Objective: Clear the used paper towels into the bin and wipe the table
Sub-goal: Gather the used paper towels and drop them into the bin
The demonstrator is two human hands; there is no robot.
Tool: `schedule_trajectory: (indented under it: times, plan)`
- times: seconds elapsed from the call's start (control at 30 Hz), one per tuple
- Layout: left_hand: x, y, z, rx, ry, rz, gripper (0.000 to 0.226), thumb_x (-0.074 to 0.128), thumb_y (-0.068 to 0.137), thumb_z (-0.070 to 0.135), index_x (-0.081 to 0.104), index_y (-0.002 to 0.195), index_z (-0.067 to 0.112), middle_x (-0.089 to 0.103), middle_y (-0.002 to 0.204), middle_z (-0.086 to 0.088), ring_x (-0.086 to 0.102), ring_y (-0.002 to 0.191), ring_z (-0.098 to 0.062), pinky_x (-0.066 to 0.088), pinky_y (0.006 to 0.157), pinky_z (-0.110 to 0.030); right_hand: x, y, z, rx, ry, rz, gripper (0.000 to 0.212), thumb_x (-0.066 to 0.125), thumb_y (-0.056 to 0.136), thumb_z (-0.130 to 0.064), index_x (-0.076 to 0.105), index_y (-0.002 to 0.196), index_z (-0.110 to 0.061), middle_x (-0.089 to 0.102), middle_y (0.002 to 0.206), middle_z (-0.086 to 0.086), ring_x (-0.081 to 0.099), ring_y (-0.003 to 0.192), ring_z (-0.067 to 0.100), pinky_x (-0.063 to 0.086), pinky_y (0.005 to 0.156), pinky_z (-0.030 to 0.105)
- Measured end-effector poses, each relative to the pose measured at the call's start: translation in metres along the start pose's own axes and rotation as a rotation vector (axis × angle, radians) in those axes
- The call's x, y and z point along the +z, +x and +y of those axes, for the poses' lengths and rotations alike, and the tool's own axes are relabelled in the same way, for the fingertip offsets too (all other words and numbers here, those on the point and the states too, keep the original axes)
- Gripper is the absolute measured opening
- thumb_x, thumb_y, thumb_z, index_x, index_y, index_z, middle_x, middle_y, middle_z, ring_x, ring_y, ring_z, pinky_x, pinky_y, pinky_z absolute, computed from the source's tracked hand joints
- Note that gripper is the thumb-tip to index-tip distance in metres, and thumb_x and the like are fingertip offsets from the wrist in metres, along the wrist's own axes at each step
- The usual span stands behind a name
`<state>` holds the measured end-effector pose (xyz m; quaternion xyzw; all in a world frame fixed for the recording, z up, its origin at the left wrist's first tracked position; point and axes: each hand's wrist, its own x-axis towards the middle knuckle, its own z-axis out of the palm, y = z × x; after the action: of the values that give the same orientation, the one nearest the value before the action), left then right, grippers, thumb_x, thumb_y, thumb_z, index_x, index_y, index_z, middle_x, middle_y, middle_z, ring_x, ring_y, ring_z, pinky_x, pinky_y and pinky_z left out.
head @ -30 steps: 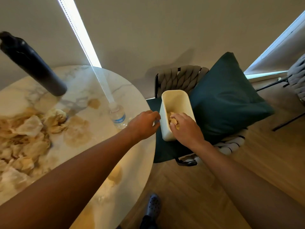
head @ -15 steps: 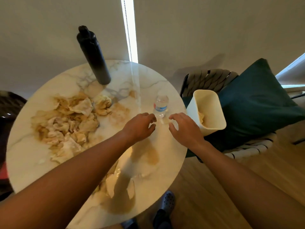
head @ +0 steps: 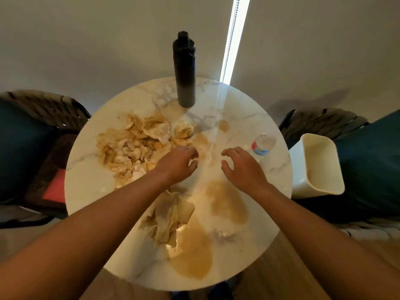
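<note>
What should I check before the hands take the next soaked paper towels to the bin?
1. Left hand holds nothing, fingers loosely curled: ok.
2. Right hand holds nothing: ok.
3. Large pile of soaked paper towels lies beside the left hand: ok.
4. White bin is upright on the chair at the right, mouth open: ok.
5. Small water bottle stands between the hands and the bin: not ok, it may be knocked over.
6. Space left in the bin: cannot tell.

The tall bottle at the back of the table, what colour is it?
Black all over, cap too. The head view shows the tall bottle clearly.
</note>
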<state>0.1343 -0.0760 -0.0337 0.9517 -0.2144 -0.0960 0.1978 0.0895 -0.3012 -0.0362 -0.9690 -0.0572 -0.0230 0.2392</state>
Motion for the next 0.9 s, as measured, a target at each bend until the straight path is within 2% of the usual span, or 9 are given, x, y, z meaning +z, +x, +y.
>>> schedule_trajectory:
  times: [0.13, 0.5, 0.6, 0.8, 0.9]
  plan:
    - [-0.006, -0.002, -0.025, -0.062, -0.014, 0.031, 0.023, 0.059, 0.095, 0.032, 0.064, 0.113, 0.018, 0.066, 0.109, 0.001, 0.061, 0.102, -0.018, 0.050, 0.081, -0.034, 0.015, 0.022, -0.013, -0.049, -0.001, -0.019, 0.024, 0.062, 0.092, -0.025, 0.067, 0.115, -0.018, 0.066, 0.114, 0.003, 0.066, 0.096, 0.028, 0.056, 0.080, 0.041]
    - [-0.006, 0.026, -0.068, -0.178, 0.050, 0.057, 0.029, 0.056, 0.090, 0.038, 0.065, 0.114, 0.024, 0.065, 0.112, 0.000, 0.059, 0.109, -0.024, 0.051, 0.089, -0.041, 0.049, 0.090, -0.035, -0.101, 0.005, -0.118, 0.030, 0.061, 0.093, -0.027, 0.064, 0.122, -0.019, 0.062, 0.123, 0.004, 0.062, 0.105, 0.028, 0.054, 0.085, 0.040]
    - [-0.001, 0.035, -0.075, -0.183, 0.066, 0.067, 0.029, 0.055, 0.091, 0.038, 0.064, 0.114, 0.026, 0.064, 0.115, 0.002, 0.056, 0.112, -0.023, 0.047, 0.094, -0.041, 0.060, 0.112, -0.039, -0.099, -0.002, -0.142, 0.036, 0.061, 0.093, -0.027, 0.059, 0.128, -0.018, 0.059, 0.126, 0.005, 0.060, 0.109, 0.028, 0.054, 0.086, 0.042]
    - [0.008, 0.048, -0.088, -0.189, 0.206, 0.100, 0.031, 0.049, 0.092, 0.040, 0.062, 0.117, 0.028, 0.062, 0.120, 0.005, 0.050, 0.117, -0.022, 0.035, 0.097, -0.040, 0.083, 0.154, -0.054, -0.045, 0.020, -0.204, 0.059, 0.060, 0.095, -0.026, 0.037, 0.150, -0.022, 0.046, 0.148, 0.006, 0.051, 0.128, 0.028, 0.052, 0.097, 0.044]
    - [0.011, 0.052, -0.094, -0.188, 0.218, 0.083, 0.029, 0.048, 0.093, 0.040, 0.061, 0.116, 0.029, 0.061, 0.120, 0.007, 0.045, 0.117, -0.021, 0.032, 0.096, -0.040, 0.089, 0.166, -0.055, -0.065, 0.027, -0.256, 0.053, 0.056, 0.098, -0.021, 0.041, 0.149, -0.023, 0.044, 0.151, 0.004, 0.047, 0.132, 0.027, 0.050, 0.102, 0.045]
